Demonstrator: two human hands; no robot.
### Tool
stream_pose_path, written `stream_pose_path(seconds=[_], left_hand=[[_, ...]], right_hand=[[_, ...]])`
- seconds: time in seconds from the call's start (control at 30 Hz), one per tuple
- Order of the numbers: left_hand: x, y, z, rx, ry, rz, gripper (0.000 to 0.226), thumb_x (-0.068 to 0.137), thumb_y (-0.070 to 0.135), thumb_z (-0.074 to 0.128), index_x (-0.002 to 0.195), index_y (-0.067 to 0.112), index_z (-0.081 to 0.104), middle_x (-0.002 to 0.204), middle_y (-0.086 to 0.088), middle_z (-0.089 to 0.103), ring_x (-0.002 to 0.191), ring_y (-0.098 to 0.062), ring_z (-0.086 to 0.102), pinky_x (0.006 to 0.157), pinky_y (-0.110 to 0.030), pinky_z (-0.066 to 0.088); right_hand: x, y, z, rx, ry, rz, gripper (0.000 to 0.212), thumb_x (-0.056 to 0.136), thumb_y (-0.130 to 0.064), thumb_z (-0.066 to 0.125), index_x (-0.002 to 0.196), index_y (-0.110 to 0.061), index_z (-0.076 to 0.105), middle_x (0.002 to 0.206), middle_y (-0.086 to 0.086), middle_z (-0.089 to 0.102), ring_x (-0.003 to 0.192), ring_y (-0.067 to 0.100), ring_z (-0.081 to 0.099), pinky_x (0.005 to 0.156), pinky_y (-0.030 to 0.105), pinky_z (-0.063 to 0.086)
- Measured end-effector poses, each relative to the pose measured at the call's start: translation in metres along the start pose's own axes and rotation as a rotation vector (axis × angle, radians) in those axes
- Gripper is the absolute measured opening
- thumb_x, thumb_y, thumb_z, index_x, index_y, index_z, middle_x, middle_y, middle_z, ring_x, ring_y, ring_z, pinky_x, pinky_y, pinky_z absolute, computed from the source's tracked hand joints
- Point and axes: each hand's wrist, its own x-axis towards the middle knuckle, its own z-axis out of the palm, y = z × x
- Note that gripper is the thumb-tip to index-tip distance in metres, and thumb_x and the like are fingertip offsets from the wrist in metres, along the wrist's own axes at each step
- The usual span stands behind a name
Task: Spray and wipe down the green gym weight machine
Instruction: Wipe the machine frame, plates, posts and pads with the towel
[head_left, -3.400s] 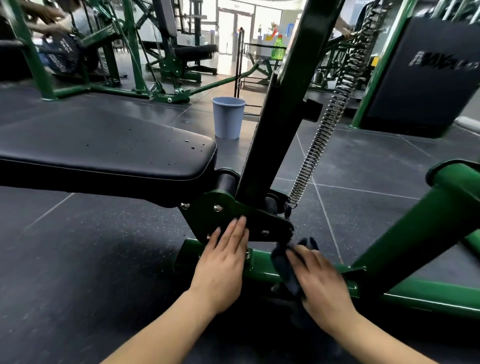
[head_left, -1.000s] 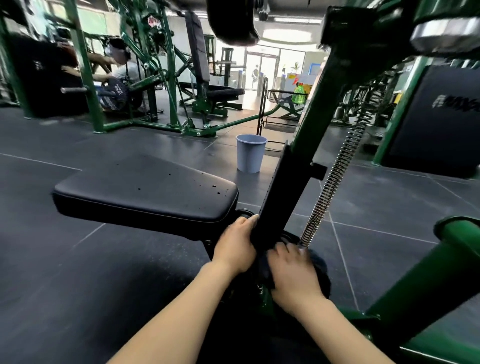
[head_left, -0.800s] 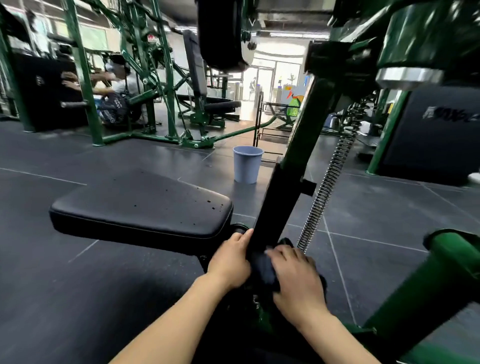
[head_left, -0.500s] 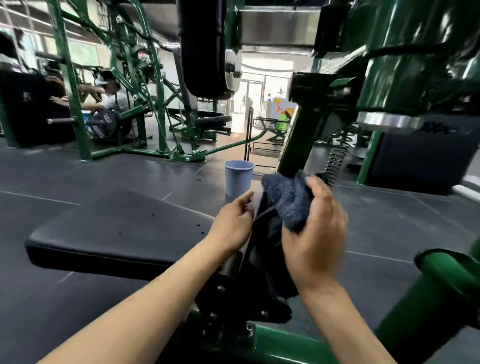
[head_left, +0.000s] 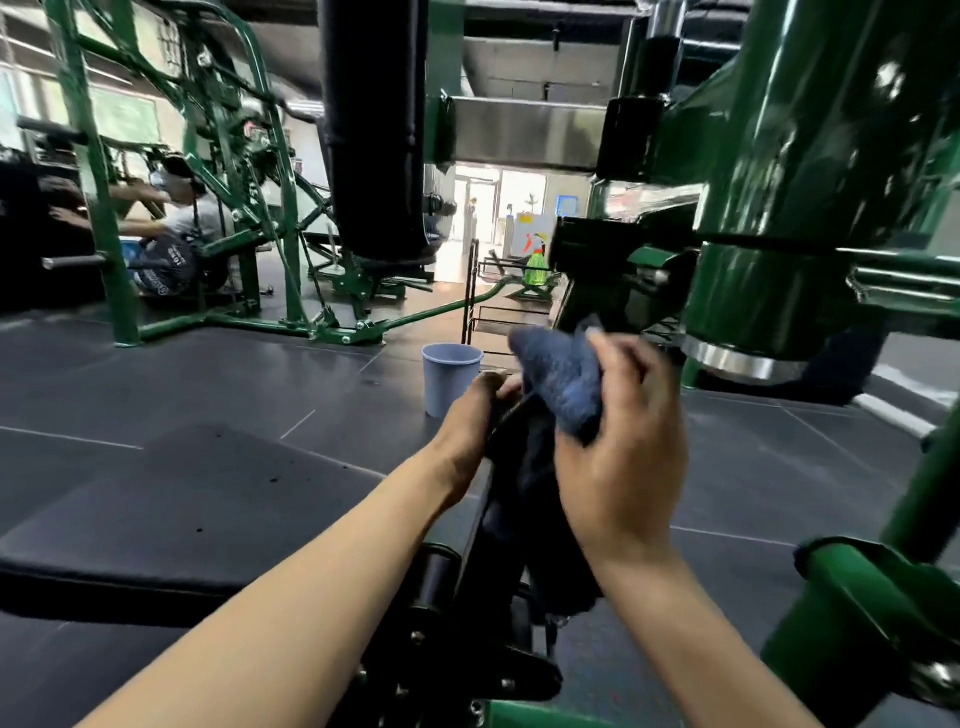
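Gym floor: dark tiles, pale bucket (head_left: 451, 376) at 12 o'clock.
Machine post (head_left: 511, 499): centre, rising toward 1 o'clock.
Right hand (head_left: 618, 447): fingers curled round blue cloth (head_left: 558, 384), bunched for wiping.
Left hand (head_left: 475, 415): fingers curled round post, likely steadying.

The right hand (head_left: 621, 457) grips a blue cloth (head_left: 558, 384) against the machine's dark upright bar (head_left: 498, 519); the left hand (head_left: 467, 421) holds that bar, beyond the black seat pad (head_left: 182, 509).
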Motion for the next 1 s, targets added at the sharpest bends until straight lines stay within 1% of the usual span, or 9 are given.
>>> stream_pose_path(seconds=[0.13,0.23,0.37,0.5,0.6,0.73,0.83,0.9,1.0], left_hand=[[0.01,-0.011,-0.007,0.035,-0.017,-0.028,0.057,0.103,0.041,0.027,0.074,0.026,0.073,0.072,0.016,0.072,0.079,-0.004,0.063,0.085,-0.03,0.04],[0.006,-0.012,-0.006,-0.108,-0.038,-0.071,0.062,0.103,0.035,0.032,0.06,0.018,0.073,0.067,0.003,0.07,0.072,-0.012,0.062,0.074,-0.024,0.046],[0.002,-0.005,-0.003,-0.196,-0.05,-0.068,0.056,0.102,0.04,0.022,0.09,0.008,0.067,0.083,-0.009,0.073,0.087,-0.023,0.063,0.093,-0.033,0.044],[0.006,-0.008,-0.003,-0.116,-0.116,-0.019,0.055,0.104,0.04,0.02,0.085,0.012,0.064,0.064,0.003,0.071,0.06,-0.005,0.066,0.056,-0.011,0.05],[0.01,-0.013,0.0,-0.082,-0.134,-0.009,0.059,0.103,0.044,0.014,0.093,0.016,0.065,0.072,0.008,0.073,0.066,0.0,0.068,0.057,-0.009,0.05],[0.006,-0.011,0.003,-0.057,-0.132,0.019,0.059,0.103,0.044,0.016,0.095,0.012,0.065,0.069,0.008,0.072,0.063,0.001,0.067,0.055,-0.009,0.049],[-0.011,-0.001,0.004,0.043,-0.068,0.03,0.053,0.103,0.042,0.029,0.074,0.009,0.059,0.056,0.004,0.066,0.049,0.0,0.057,0.046,-0.009,0.045],[-0.006,0.004,0.005,0.132,-0.035,0.001,0.056,0.1,0.052,0.03,0.08,0.01,0.062,0.087,-0.006,0.07,0.073,-0.008,0.061,0.066,-0.014,0.047],[-0.01,0.018,0.006,0.327,-0.037,-0.023,0.086,0.084,0.078,0.021,0.116,0.013,0.068,0.125,-0.009,0.063,0.114,-0.022,0.057,0.101,-0.032,0.041]], right_hand=[[0.023,-0.004,0.013,-0.077,0.068,-0.082,0.051,0.071,-0.003,0.067,0.12,-0.008,0.054,0.119,0.015,0.062,0.109,0.033,0.056,0.089,0.043,0.048],[-0.013,0.007,0.02,-0.157,0.01,-0.133,0.053,0.063,0.006,0.076,0.114,-0.003,0.064,0.116,0.013,0.064,0.105,0.027,0.055,0.087,0.039,0.044],[-0.056,0.017,0.017,-0.159,-0.114,-0.161,0.043,0.071,0.002,0.073,0.113,-0.005,0.064,0.112,0.012,0.066,0.1,0.029,0.061,0.085,0.036,0.042],[-0.013,0.01,0.005,-0.03,-0.053,-0.046,0.041,0.073,-0.008,0.059,0.114,-0.005,0.063,0.118,0.01,0.063,0.105,0.032,0.061,0.088,0.039,0.047],[0.027,0.005,0.004,-0.011,0.078,-0.003,0.042,0.076,-0.012,0.059,0.118,-0.009,0.063,0.123,0.011,0.059,0.111,0.035,0.06,0.09,0.044,0.05],[0.003,0.017,0.015,-0.05,0.006,-0.087,0.052,0.07,0.001,0.068,0.121,-0.007,0.058,0.12,0.012,0.057,0.111,0.03,0.054,0.092,0.044,0.047],[-0.034,0.025,0.011,-0.066,-0.104,-0.121,0.046,0.075,-0.007,0.061,0.12,-0.009,0.055,0.12,0.01,0.055,0.107,0.027,0.055,0.087,0.04,0.047],[-0.034,0.027,0.005,-0.025,-0.124,-0.093,0.044,0.073,-0.004,0.065,0.116,-0.005,0.06,0.118,0.01,0.059,0.107,0.023,0.055,0.088,0.035,0.047],[-0.009,0.02,-0.012,0.08,0.052,0.207,0.037,0.077,-0.005,0.074,0.111,-0.001,0.063,0.114,0.015,0.06,0.107,0.026,0.056,0.089,0.021,0.04]])
